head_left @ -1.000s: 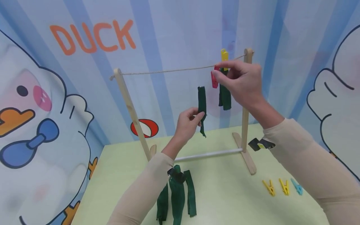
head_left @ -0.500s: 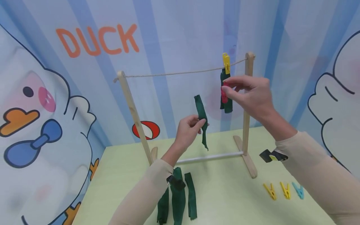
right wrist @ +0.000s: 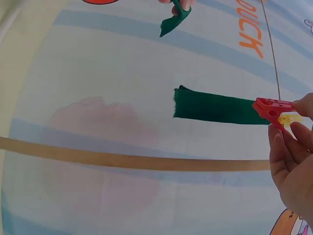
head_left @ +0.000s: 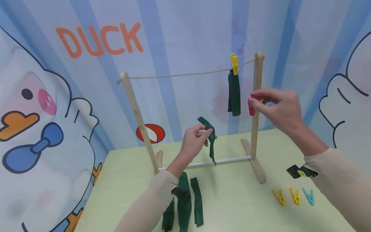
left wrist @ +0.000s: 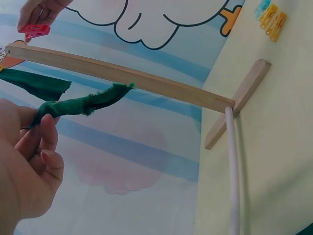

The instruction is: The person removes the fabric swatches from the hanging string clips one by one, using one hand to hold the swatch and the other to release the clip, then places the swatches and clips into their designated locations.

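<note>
Left hand (head_left: 193, 141) pinching a green cloth strip (head_left: 211, 137) near its top, held above the table (head_left: 237, 206), at 7 o'clock from the hung strip (head_left: 233, 93). Right hand (head_left: 282, 109) gripping a red clothespin (head_left: 251, 105) between thumb and fingertips, at 3 o'clock from the hung strip, beside the wooden post (head_left: 256, 106). Yellow clothespin (head_left: 234, 63) clamped on the string (head_left: 179, 75).

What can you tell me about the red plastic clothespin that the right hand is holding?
The red plastic clothespin is a small, bright red peg of glossy plastic with two flat arms. The right hand pinches it between thumb and fingertips, in the air. In the head view it appears in front of the right wooden post, below the string; it clips nothing and touches no cloth. Whether its jaws are open cannot be told.
</note>
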The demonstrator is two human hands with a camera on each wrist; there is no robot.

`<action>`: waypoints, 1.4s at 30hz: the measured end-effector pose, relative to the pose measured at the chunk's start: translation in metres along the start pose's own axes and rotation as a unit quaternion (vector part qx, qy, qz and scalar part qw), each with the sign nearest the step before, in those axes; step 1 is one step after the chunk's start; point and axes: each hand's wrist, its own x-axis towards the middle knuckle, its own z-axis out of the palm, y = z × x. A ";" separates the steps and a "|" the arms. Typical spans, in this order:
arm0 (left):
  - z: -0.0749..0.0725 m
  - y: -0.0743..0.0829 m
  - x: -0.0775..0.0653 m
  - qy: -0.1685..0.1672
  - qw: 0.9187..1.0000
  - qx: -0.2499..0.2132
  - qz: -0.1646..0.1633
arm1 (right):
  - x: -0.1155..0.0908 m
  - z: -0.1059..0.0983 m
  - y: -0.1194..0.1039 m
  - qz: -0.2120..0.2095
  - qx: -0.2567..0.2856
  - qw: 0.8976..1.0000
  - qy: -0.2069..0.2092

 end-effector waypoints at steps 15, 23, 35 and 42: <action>0.004 -0.026 -0.020 -0.017 0.999 -0.027 -0.030 | -0.040 -0.014 0.030 0.070 -0.071 0.994 -0.034; 0.008 -0.037 -0.034 -0.008 0.998 -0.010 -0.062 | -0.065 -0.028 0.048 0.097 -0.093 0.991 -0.023; 0.011 -0.053 -0.040 -0.019 0.997 -0.017 -0.079 | -0.096 -0.036 0.069 0.140 -0.118 0.981 -0.062; 0.012 -0.061 -0.048 -0.023 0.994 -0.035 -0.100 | -0.116 -0.037 0.081 0.174 -0.137 0.971 -0.092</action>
